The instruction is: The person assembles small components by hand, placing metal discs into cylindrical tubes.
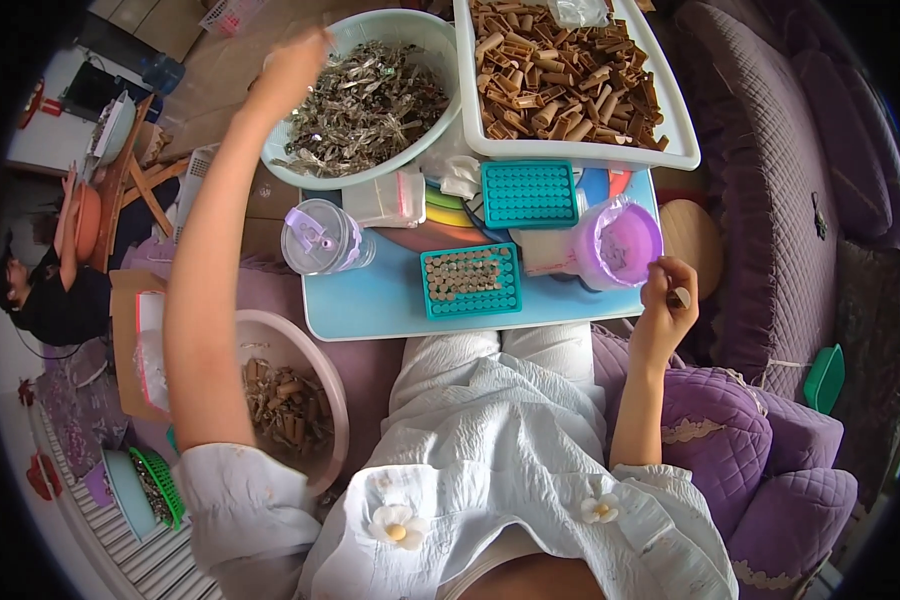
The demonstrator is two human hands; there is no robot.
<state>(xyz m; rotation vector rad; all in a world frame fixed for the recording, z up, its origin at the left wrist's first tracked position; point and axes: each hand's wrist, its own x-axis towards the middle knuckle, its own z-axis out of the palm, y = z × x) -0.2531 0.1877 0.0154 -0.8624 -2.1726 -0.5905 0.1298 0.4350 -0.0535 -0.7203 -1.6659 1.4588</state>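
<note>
My left hand (295, 72) reaches out over the left rim of the pale green basin (448, 100), which is heaped with silvery, shiny wrapped pieces (370, 110). Its fingers are blurred, so I cannot tell what they hold. My right hand (667, 305) is closed on a small brown rod-like piece (678, 298) with a rounded end. It is just beside a purple cup (645, 240) lined with a clear bag. On the blue table (370, 305) a teal tray (515, 285) carries rows of small round brownish pieces in many of its holes. Another teal tray (530, 195) lies behind it.
A white bin (685, 145) of brown half-tube pieces (560, 75) stands at the back right. A lidded clear tumbler (320, 238) is on the table's left. A pink basin (335, 400) of brown pieces sits left of my lap. Another person (55, 290) works at far left.
</note>
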